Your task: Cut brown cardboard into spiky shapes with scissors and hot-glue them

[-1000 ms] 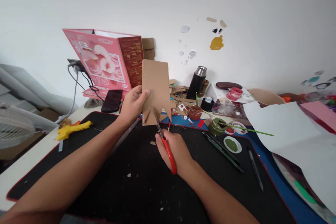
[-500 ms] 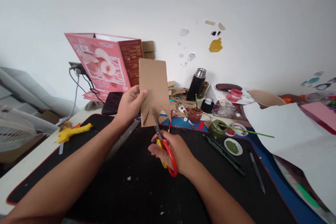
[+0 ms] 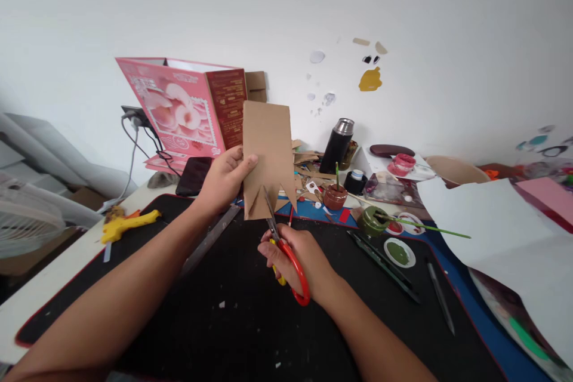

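Observation:
A flat piece of brown cardboard (image 3: 268, 137) is held upright above the black mat (image 3: 215, 322) by my left hand (image 3: 226, 179), its thumb on the front face and its fingers behind the left edge. Pointed notches break up the cardboard's lower edge. My right hand (image 3: 298, 256) is closed round the red and yellow handles of a pair of scissors (image 3: 299, 277). Their blades point up and reach the cardboard's lower edge, beside a notch. How far apart the blades stand is hard to see.
At the left lies a yellow glue gun (image 3: 129, 225); behind stands a pink box (image 3: 179, 107). A metal ruler (image 3: 208, 243) rests on the mat. Right are a black flask (image 3: 337, 146), a green paint jar (image 3: 371, 222), a lid of green paint (image 3: 399, 252), and a pen (image 3: 441, 298). Cardboard scraps (image 3: 308, 158) lie behind.
The whole view has shifted slightly, so everything appears a little farther right. Both hands keep their hold, and the scissors stay at the cardboard's lower edge.

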Available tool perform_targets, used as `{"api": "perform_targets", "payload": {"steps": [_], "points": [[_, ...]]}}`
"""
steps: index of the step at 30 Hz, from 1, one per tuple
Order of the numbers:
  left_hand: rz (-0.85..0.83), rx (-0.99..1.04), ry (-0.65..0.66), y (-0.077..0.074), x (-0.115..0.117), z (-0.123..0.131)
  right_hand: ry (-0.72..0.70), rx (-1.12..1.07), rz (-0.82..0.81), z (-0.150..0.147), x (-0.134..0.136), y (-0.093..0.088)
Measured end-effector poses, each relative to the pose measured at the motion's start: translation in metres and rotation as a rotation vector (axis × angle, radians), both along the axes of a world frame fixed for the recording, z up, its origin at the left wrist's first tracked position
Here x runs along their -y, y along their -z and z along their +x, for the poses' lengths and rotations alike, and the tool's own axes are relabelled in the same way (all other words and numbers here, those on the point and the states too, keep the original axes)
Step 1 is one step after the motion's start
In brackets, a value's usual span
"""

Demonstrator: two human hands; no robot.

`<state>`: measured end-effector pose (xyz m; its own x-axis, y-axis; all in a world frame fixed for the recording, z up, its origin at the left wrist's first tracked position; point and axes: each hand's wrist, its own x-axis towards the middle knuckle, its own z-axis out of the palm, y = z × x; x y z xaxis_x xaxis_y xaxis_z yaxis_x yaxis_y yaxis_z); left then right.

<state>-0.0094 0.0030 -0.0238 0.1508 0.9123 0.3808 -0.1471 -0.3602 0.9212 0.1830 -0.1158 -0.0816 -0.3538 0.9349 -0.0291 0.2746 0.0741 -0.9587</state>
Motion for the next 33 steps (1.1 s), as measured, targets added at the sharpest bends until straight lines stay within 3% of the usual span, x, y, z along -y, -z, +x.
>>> {"api": "perform_targets", "payload": {"steps": [9, 21, 33], "points": [[0.077, -0.133, 0.013, 0.001, 0.002, 0.002, 0.03, 0.036, 0.038, 0.0, 0.001, -0.002], [0.12, -0.083, -0.053, 0.013, 0.004, 0.011, 0.068, 0.123, 0.067, 0.001, 0.001, -0.002], [0.076, -0.038, -0.098, 0.023, 0.001, 0.015, 0.119, 0.225, 0.202, -0.001, -0.002, -0.002]]}}
